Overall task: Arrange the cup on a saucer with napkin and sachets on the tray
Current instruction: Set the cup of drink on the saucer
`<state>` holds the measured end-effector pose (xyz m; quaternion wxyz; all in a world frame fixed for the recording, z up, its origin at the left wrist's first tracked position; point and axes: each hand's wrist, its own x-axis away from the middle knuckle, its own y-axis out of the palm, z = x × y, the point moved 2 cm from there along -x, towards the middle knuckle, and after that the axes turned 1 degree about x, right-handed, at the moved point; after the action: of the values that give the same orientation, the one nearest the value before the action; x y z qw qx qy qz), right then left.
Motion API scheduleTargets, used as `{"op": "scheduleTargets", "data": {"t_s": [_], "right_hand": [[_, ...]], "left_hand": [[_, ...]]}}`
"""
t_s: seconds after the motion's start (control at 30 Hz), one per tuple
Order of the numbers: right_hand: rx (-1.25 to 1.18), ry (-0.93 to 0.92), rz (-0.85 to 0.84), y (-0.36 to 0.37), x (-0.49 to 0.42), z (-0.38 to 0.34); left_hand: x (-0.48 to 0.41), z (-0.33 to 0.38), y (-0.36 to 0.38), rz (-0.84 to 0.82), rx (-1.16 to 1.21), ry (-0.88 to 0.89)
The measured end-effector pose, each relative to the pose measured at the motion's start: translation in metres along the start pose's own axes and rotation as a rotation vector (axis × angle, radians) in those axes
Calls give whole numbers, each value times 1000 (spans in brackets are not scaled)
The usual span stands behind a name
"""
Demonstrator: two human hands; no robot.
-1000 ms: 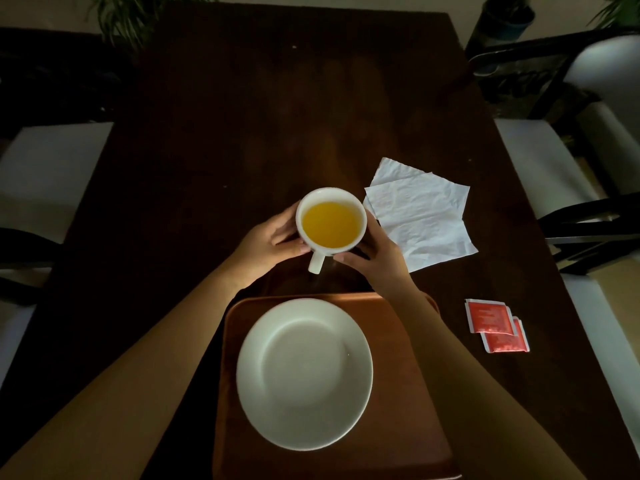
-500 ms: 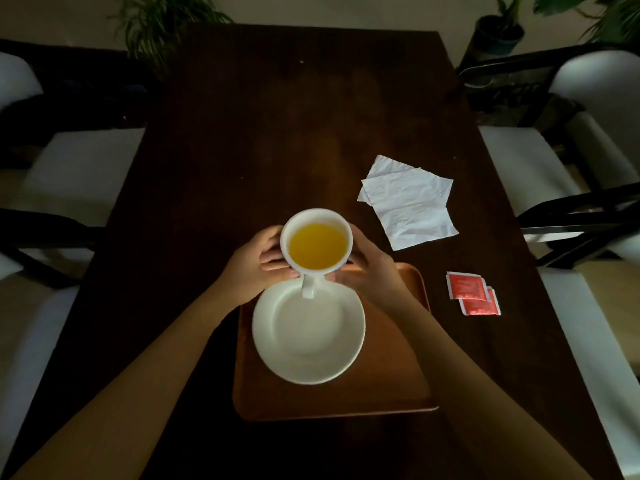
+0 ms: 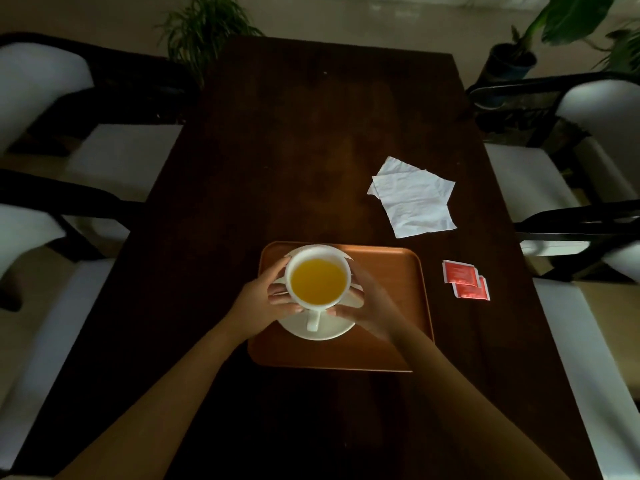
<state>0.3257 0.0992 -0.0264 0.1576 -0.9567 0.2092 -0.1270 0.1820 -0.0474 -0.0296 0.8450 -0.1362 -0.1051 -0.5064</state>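
A white cup [image 3: 318,281] full of yellow-orange liquid is over the middle of the white saucer [image 3: 332,330], its handle pointing toward me. My left hand [image 3: 265,302] grips the cup's left side and my right hand [image 3: 367,306] its right side. Whether the cup rests on the saucer or hovers just above it I cannot tell. The saucer lies on the left half of the orange-brown tray [image 3: 391,289]. White napkins [image 3: 415,199] lie on the table beyond the tray's right corner. Two red sachets [image 3: 465,280] overlap on the table right of the tray.
The dark wooden table [image 3: 294,150] runs away from me. White-cushioned chairs with dark frames stand on the left [image 3: 114,161] and right [image 3: 533,181]. Potted plants [image 3: 207,26] stand on the floor past the far end.
Both hands brought the cup toward me, from beyond the tray's far edge to over the saucer's middle. The view has pulled back, so more of the table and chairs shows.
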Motion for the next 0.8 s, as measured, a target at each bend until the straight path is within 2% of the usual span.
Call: {"op": "scheduleTargets", "data": {"t_s": [0.6,0.8], "right_hand": [[-39,-40,-15,1,5,7],[-51,76,-20,-12,9,12]], "left_hand": [[-6,-7,4,-27,-42,-27],[5,14,-14,43,-108,-45]]}}
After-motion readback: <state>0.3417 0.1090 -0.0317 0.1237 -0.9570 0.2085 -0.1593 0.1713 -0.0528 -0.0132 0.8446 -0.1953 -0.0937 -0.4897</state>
